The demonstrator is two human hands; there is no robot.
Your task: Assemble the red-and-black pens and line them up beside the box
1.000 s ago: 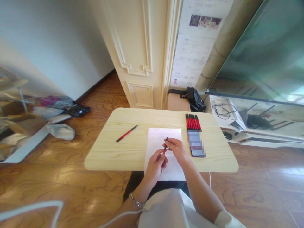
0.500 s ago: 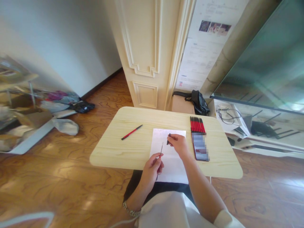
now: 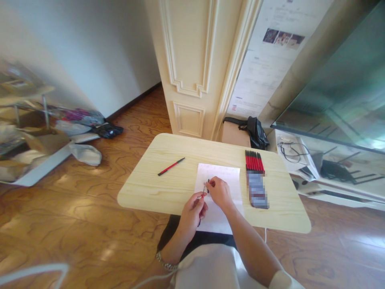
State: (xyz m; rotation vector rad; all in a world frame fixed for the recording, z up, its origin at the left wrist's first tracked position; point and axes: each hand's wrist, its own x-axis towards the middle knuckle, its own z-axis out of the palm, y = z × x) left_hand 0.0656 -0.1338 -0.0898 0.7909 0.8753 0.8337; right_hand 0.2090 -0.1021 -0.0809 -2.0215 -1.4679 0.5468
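My left hand (image 3: 193,210) is closed around a red pen (image 3: 202,197) whose thin refill stands bare at the upper end. A dark end of that pen pokes out below the fingers. My right hand (image 3: 221,193) pinches a small black pen part (image 3: 208,184), its fingertips close beside the refill. Whether they touch it I cannot tell. Both hands are over a white sheet of paper (image 3: 218,170). To their left a red pen with black ends (image 3: 171,166) lies on the table.
On the right of the wooden table (image 3: 144,188) lie several red-and-black pens (image 3: 254,161) in a row, with a phone (image 3: 258,190) just below. Behind the table a black bag (image 3: 257,132) rests on a box. Boxes and bags (image 3: 45,140) crowd the floor at left.
My right hand has come down and left with the black part, closing the gap to the refill. My left hand keeps its hold on the pen. The view has shifted slightly.
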